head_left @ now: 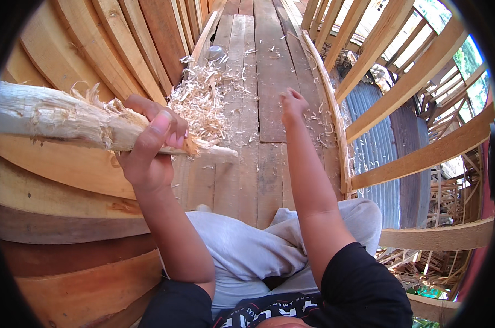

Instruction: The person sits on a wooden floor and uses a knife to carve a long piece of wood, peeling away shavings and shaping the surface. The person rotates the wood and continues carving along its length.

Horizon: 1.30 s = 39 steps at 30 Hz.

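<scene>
A pale, rough-hewn wooden pole comes in from the left edge and tapers to a thin tip over the floor. Curled, frayed fibres stick up along its top. My left hand is wrapped round it near the narrow end, thumb on top. Out in front, over the planks, my right hand is closed with its fingers bent inward. Whatever it may hold is hidden or too small to name. It is apart from the pole.
A heap of wood shavings lies against the left plank wall, with curls scattered over the floorboards. A small greyish round object sits behind it. Slatted railing runs along the right, with corrugated metal sheet beyond. My crossed legs are close below.
</scene>
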### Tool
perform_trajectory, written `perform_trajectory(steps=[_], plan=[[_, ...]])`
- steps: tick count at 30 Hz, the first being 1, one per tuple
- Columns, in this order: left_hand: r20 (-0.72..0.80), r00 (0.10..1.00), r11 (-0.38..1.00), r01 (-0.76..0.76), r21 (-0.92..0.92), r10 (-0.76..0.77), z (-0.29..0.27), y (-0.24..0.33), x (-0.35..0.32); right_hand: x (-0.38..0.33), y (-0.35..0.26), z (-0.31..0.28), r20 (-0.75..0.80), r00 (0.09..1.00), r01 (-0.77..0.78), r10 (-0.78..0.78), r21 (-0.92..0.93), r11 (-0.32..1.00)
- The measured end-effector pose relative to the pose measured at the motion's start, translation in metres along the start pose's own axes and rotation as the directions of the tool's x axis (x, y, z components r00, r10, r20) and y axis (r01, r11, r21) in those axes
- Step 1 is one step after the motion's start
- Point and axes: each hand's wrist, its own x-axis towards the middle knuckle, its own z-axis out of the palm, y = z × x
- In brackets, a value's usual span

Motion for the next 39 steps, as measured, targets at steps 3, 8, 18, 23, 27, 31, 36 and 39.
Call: perform_trajectory(steps=[3, 8, 18, 23, 27, 31, 36, 39], plan=[[-0.01, 1.0, 1.0, 0.014, 0.007, -0.014, -0.003, 0.0, -0.001, -0.043, -0.005, 0.043, 0.686, 0.727, 0.307, -0.013, -0.308, 0.9], [-0.018, 1.0, 1.0, -0.007, 0.01, 0.007, -0.005, 0.001, -0.001, -0.067, 0.036, 0.008, 0.858, 0.393, 0.899, 0.332, -0.434, 0.058], [-0.022, 1.0, 1.0, -0.012, -0.01, 0.011, -0.012, 0.003, -0.002, -0.11, 0.078, -0.036, 0.816, 0.287, 0.954, 0.502, -0.293, -0.069], [-0.037, 0.999, 1.0, 0.0, -0.028, -0.001, -0.013, 0.006, -0.003, -0.062, 0.088, -0.033, 0.902, 0.399, 0.868, 0.163, -0.429, 0.25], [-0.032, 0.999, 0.999, -0.01, -0.03, 0.009, -0.009, 0.006, -0.001, -0.002, 0.049, 0.01, 0.289, 0.957, 0.153, -0.036, -0.393, 0.907], [-0.05, 0.999, 1.0, -0.013, 0.005, 0.013, -0.018, 0.008, -0.002, -0.03, -0.018, 0.07, 0.499, 0.866, 0.1, -0.039, -0.096, 0.99], [-0.052, 0.999, 1.0, 0.005, -0.005, -0.006, -0.021, 0.01, -0.003, -0.074, -0.019, 0.081, 0.944, 0.33, 0.84, 0.033, -0.309, 0.447], [-0.064, 0.998, 1.0, 0.006, -0.026, -0.008, -0.021, 0.01, -0.004, -0.085, -0.011, 0.048, 0.824, 0.367, 0.884, 0.432, -0.453, 0.112]])
